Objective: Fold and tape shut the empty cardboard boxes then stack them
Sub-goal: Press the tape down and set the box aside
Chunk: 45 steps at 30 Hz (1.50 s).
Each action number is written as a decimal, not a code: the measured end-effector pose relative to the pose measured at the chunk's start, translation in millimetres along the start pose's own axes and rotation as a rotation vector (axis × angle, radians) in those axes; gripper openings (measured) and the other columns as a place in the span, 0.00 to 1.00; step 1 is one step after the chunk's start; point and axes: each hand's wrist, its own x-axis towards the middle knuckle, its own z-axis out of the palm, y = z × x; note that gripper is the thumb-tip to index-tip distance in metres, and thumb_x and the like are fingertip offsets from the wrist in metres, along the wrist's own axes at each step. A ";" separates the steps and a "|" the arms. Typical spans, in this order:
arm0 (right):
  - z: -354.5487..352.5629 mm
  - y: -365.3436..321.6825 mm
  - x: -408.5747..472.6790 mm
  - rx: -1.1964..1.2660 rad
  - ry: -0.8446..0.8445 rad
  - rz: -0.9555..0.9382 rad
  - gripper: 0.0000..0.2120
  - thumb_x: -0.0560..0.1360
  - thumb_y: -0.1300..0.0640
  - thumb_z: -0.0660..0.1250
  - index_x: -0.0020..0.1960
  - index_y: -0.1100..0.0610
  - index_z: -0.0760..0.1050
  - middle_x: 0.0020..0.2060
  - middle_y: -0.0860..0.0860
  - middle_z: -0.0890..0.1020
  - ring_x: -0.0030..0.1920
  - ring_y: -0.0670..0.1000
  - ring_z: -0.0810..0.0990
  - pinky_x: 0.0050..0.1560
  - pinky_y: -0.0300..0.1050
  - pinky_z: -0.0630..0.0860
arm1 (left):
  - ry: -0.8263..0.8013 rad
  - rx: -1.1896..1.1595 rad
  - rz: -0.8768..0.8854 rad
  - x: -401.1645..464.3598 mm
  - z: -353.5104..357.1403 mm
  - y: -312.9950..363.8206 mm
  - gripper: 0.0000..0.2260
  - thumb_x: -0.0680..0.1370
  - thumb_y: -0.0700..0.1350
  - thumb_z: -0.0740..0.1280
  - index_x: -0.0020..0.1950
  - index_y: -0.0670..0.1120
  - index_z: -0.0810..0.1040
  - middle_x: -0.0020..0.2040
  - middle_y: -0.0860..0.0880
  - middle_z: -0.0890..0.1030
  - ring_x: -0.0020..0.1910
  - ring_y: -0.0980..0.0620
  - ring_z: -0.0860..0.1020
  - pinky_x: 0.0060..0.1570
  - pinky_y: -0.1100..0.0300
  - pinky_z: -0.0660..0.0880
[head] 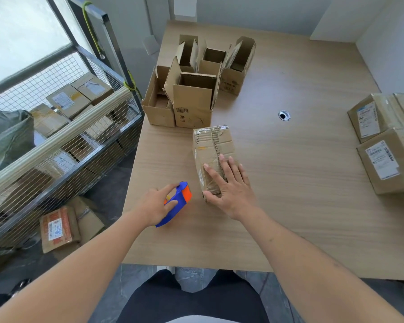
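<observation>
At the bottom centre of the frame the person's dark-trousered legs stand against the near edge of the pale wood-grain table (289, 206). Just above, left of centre, the left hand (155, 206) curls its fingers and thumb round a blue and orange plastic tape dispenser (176, 201), which sits on the tabletop. Just beside it to the right, the right hand (229, 187) lies flat with straight, spread fingers pressing on the near end of a closed brown cardboard box (211, 155) wrapped in clear tape (its flaps meet along a ragged central seam). Farther up, at centre, a cluster of open-topped brown cardboard boxes (191, 89) stands with flaps raised. At the right edge, well apart from the hands, sealed cardboard parcels with white shipping labels (380, 145) rest on the table. Along the left side, a metal wire-mesh cart (63, 141) holds more labelled parcels.
</observation>
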 end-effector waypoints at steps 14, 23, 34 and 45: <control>-3.5 -4.6 -4.0 -0.012 -0.005 0.014 0.40 0.74 0.24 0.53 0.81 0.35 0.43 0.83 0.52 0.45 0.83 0.55 0.44 0.80 0.55 0.43 | 0.214 -0.014 0.043 4.2 18.7 24.5 0.25 0.81 0.51 0.68 0.78 0.58 0.68 0.50 0.46 0.71 0.46 0.46 0.73 0.48 0.57 0.68; -20.4 -0.9 -22.1 -0.066 -0.118 -0.036 0.49 0.74 0.33 0.67 0.83 0.45 0.42 0.83 0.52 0.45 0.83 0.54 0.45 0.80 0.52 0.47 | 0.362 0.009 0.720 -6.7 4.9 70.3 0.10 0.80 0.50 0.68 0.57 0.48 0.85 0.64 0.45 0.77 0.55 0.45 0.81 0.55 0.53 0.80; -32.2 58.4 -44.0 0.276 -0.058 -0.247 0.28 0.72 0.55 0.77 0.71 0.47 0.75 0.75 0.47 0.70 0.75 0.52 0.69 0.69 0.51 0.73 | 0.489 0.094 0.703 -19.7 30.0 97.1 0.09 0.66 0.39 0.83 0.41 0.46 0.86 0.58 0.42 0.84 0.62 0.39 0.82 0.60 0.44 0.80; -17.8 74.4 -51.4 0.211 0.120 -0.285 0.08 0.74 0.61 0.71 0.47 0.53 0.73 0.45 0.50 0.74 0.39 0.56 0.76 0.31 0.48 0.76 | 0.530 0.134 0.612 -21.3 43.5 109.3 0.13 0.66 0.31 0.80 0.41 0.44 0.81 0.62 0.43 0.83 0.65 0.40 0.80 0.58 0.48 0.80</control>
